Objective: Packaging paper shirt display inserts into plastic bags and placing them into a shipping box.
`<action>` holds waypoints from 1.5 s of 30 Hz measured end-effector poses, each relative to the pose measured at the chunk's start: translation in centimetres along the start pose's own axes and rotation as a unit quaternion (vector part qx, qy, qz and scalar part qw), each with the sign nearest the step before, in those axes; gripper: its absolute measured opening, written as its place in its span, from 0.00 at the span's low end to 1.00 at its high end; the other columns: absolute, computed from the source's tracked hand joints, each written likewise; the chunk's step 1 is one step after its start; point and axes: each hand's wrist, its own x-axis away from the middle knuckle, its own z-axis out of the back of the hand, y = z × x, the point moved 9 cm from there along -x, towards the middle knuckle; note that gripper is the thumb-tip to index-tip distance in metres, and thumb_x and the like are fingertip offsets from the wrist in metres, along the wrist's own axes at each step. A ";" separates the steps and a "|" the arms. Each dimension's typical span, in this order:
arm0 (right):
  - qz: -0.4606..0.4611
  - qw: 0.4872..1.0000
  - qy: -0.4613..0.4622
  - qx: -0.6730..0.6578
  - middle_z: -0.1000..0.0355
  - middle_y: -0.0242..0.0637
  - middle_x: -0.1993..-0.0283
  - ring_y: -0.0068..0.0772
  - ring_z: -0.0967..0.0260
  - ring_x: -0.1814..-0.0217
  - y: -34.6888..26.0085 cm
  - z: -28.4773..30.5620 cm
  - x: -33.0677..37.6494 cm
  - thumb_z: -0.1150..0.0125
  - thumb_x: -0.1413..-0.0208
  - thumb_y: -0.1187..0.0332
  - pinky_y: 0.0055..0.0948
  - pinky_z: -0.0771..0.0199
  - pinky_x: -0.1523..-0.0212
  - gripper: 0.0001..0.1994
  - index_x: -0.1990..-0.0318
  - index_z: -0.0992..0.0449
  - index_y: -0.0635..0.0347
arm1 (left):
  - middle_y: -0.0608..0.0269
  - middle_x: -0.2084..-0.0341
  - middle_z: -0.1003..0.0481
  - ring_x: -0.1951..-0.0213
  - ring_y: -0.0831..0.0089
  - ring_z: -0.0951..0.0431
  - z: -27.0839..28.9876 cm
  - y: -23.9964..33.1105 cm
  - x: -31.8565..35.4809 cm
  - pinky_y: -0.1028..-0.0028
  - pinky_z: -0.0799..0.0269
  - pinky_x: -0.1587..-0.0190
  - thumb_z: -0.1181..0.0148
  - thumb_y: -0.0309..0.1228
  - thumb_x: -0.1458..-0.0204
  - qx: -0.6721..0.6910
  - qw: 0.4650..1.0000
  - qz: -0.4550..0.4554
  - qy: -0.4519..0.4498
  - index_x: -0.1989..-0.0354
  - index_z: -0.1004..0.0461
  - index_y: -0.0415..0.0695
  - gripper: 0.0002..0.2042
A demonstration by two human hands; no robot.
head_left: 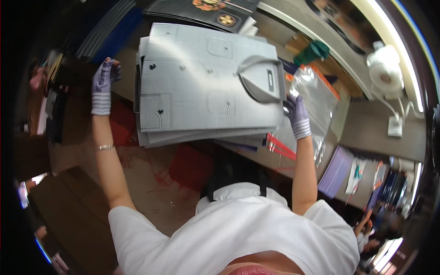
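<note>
The work item is a folded grey shirt, lying collar to the right on top of a stack of similar folded shirts. The stack rests on the bench directly ahead of the person.

Left hand: gloved, raised just beside the left edge of the stack. The fingers appear loosely curled and grasp nothing visible; whether they touch the shirt edge cannot be told.

Right hand: gloved, placed at the right edge of the top shirt, just below the collar. The fingers press on or pinch the fabric edge; a closed grasp cannot be confirmed.

A clear plastic bag with a red strip lies just beside the right hand, partly under the stack. A white tape roll stands well apart at the right.

Probable faults:
- Only one side is controlled. Lifting from the right alone may unfold the shirt or drag it askew.
- The stack is fanned at its lower edge. A sideways pull may slide lower shirts off the bench.
- The slick bag beneath may let the stack shift.
</note>
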 end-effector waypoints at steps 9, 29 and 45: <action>0.247 0.905 0.126 0.321 0.28 0.43 0.61 0.28 0.31 0.60 -5.9 -0.6 4.6 0.40 0.58 0.71 0.23 0.33 0.57 0.20 0.54 0.32 0.66 | 0.69 0.81 0.32 0.76 0.82 0.35 -19.3 7.2 7.3 0.79 0.34 0.71 0.37 0.32 0.56 -0.414 0.892 -0.157 0.084 0.73 0.31 0.39 0.10; 0.272 0.857 0.245 0.362 0.32 0.48 0.53 0.44 0.33 0.51 -6.1 0.8 10.9 0.38 0.60 0.65 0.35 0.36 0.50 0.29 0.47 0.37 0.61 | 0.58 0.64 0.28 0.60 0.69 0.28 -21.0 8.4 11.0 0.74 0.32 0.56 0.42 0.29 0.54 -0.405 0.848 -0.312 0.140 0.61 0.30 0.37 0.13; 0.093 0.994 0.033 0.053 0.29 0.46 0.57 0.35 0.29 0.57 2.4 4.4 19.6 0.49 0.50 0.70 0.27 0.31 0.56 0.19 0.50 0.36 0.66 | 0.62 0.43 0.40 0.42 0.63 0.41 -38.9 5.1 -1.9 0.49 0.51 0.43 0.41 0.51 0.59 -0.836 0.548 -0.028 -0.005 0.43 0.43 0.53 0.34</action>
